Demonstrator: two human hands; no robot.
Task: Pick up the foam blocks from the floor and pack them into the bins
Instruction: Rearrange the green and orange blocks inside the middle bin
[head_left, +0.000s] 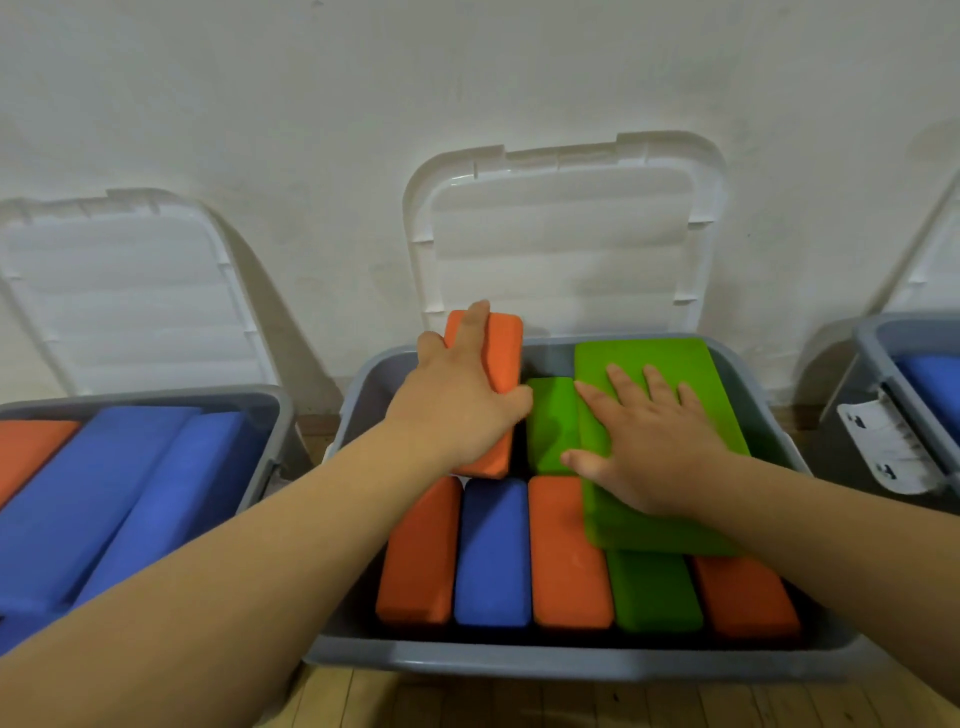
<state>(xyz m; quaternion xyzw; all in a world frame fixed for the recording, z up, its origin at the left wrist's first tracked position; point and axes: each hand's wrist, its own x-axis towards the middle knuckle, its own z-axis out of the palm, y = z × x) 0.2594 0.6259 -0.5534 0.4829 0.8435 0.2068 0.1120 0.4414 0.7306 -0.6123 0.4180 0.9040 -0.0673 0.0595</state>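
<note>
While left grip (457, 410) clutches orange block (506, 353), right grip (654, 452) flat-fingered on green block (670, 358).

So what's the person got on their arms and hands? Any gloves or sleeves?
Nothing at all. The left arm and right arm are bare all the way to the picture's edge, so no sleeves show. The left hand and right hand wear no gloves, and no rings, watch or bracelets can be seen.
</note>
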